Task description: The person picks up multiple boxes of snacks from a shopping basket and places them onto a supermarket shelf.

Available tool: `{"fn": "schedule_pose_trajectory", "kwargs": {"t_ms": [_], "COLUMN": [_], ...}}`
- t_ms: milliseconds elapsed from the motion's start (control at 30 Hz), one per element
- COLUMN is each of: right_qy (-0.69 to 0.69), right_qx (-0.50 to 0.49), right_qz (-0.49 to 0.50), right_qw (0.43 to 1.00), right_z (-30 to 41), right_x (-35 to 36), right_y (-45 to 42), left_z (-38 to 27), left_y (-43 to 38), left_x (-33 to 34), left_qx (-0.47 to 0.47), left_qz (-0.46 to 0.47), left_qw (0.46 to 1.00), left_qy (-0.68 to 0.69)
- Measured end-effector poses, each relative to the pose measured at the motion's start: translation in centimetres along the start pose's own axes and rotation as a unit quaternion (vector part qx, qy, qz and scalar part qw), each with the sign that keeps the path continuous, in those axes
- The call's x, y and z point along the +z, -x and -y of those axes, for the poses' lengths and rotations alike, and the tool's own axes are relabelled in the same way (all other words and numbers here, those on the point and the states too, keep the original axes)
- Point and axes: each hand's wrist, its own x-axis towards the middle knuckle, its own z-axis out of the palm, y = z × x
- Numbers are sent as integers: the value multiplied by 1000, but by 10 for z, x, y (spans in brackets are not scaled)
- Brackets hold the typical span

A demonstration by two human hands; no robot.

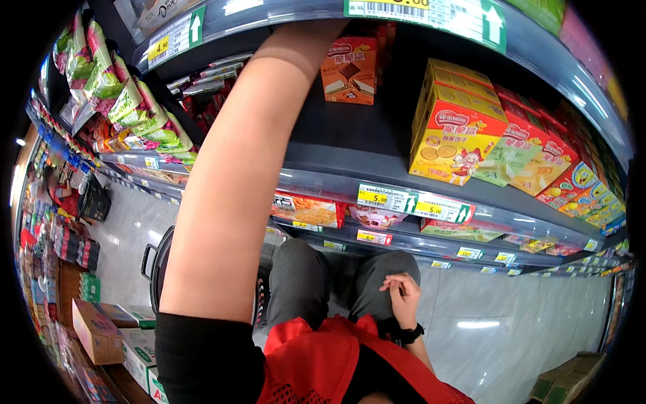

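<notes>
My left arm reaches up into the shelf bay. The hand itself is out of view behind the upper shelf's price rail (298,11), so what it touches is hidden. Just beside the wrist, an orange-brown wafer box (349,76) stands upright on the dark middle shelf (348,131). To its right a yellow-and-red biscuit box (449,136) fronts a row, followed by a green-fronted box (504,156) and an orange-fronted box (542,161). My right hand (405,298), wearing a black wristband, rests on my right knee with loosely bent fingers and holds nothing.
Green-and-white snack bags (128,101) hang at the left. Packaged snacks (308,209) fill a lower shelf. A black basket (164,267) stands by my left leg. Cartons (98,331) are stacked at lower left, and an opened carton (568,379) lies at lower right. A person (65,192) is farther down the aisle.
</notes>
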Motion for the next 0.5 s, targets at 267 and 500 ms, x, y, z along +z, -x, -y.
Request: {"fn": "schedule_pose_trajectory", "kwargs": {"t_ms": [267,500], "right_qy": [-19,-31], "right_qx": [9,17], "right_qz": [13,14], "right_qw": [1000,999], "right_z": [2,1], "right_x": [9,10], "right_y": [-9,-12], "left_z": [1,-3], "left_y": [-16,-21], "left_x": [18,24], "left_qx": [-17,-12], "left_qz": [31,43], "left_qw": [999,999], "left_qy": [-12,-17]}}
